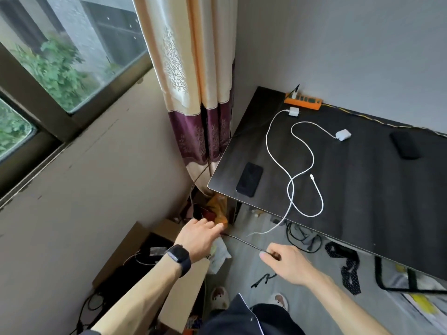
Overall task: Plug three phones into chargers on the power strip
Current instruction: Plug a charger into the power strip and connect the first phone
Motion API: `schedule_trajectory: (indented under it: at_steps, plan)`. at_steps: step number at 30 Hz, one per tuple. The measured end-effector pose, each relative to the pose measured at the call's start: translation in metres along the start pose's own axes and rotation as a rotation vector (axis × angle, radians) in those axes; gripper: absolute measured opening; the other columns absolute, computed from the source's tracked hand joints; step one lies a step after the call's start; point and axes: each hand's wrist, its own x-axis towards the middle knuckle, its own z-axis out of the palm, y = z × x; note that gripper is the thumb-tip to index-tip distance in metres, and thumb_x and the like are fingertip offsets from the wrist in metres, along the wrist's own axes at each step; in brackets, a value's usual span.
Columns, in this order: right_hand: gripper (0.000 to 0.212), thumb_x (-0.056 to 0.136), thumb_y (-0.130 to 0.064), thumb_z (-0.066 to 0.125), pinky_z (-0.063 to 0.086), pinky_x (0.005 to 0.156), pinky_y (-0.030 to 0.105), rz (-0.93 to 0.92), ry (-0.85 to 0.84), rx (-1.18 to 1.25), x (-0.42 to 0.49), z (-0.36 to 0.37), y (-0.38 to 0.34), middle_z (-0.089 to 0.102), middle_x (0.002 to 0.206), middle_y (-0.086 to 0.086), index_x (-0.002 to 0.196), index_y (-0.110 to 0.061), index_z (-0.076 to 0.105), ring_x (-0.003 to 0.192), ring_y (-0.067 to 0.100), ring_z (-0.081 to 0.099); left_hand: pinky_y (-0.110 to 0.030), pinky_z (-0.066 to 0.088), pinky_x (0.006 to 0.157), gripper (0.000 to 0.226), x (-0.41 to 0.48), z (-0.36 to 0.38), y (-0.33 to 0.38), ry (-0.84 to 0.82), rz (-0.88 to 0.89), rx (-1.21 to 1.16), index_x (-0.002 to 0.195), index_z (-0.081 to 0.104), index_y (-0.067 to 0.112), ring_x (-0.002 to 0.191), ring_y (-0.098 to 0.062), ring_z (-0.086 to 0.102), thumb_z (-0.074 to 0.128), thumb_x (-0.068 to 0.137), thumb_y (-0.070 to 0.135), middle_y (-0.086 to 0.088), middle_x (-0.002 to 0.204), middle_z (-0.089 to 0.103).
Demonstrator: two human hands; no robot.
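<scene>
Below the desk (362,189) | both hands pinching a dark cable (244,241): left hand (199,236), right hand (287,263) | seemingly drawing it up for charging.

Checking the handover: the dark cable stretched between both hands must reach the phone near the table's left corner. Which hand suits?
Probably the right hand: it pinches the dark cable nearer the phone; the left hand is lower, off the table.

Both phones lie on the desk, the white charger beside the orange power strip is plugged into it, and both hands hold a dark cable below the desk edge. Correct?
Not quite. In the head view the white charger lies loose on the desk beside the orange power strip, not plugged in. The rest stands.
</scene>
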Motion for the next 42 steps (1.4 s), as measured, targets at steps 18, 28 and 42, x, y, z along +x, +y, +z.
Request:
schedule_trajectory:
  at_steps: [18, 28, 42]
  plan:
    - [0.059, 0.099, -0.059, 0.031, 0.043, 0.063, 0.031, 0.319, 0.054, 0.026, 0.003, 0.035, 0.039, 0.060, 0.070, -0.002, 0.083, -0.009, 0.058, 0.063, 0.015, 0.052, -0.020, 0.048, 0.063, 0.011, -0.020, -0.031, -0.005, -0.183, -0.382, -0.984, 0.091, 0.068, 0.030, 0.071, -0.007, 0.062, 0.060, 0.093, 0.037, 0.015, 0.078, 0.069]
    - [0.037, 0.099, -0.055, 0.040, 0.039, 0.054, 0.031, -0.045, 0.020, -0.085, -0.003, 0.035, -0.020, 0.057, 0.066, -0.004, 0.078, -0.025, 0.046, 0.059, 0.015, 0.050, -0.044, 0.041, 0.103, 0.045, -0.003, 0.006, 0.071, -0.241, 0.069, -0.179, 0.136, 0.052, 0.023, 0.128, -0.028, 0.049, 0.054, 0.096, 0.043, -0.005, 0.133, 0.059]
    - [0.030, 0.102, -0.042, 0.037, 0.039, 0.094, 0.038, 0.033, 0.059, -0.200, -0.023, -0.007, 0.051, 0.055, 0.070, -0.009, 0.076, -0.028, 0.043, 0.070, 0.004, 0.052, -0.042, 0.037, 0.107, 0.046, -0.043, 0.040, -0.009, -0.409, -0.280, -0.066, 0.137, 0.051, 0.026, 0.136, -0.025, 0.041, 0.048, 0.095, 0.044, 0.002, 0.143, 0.054]
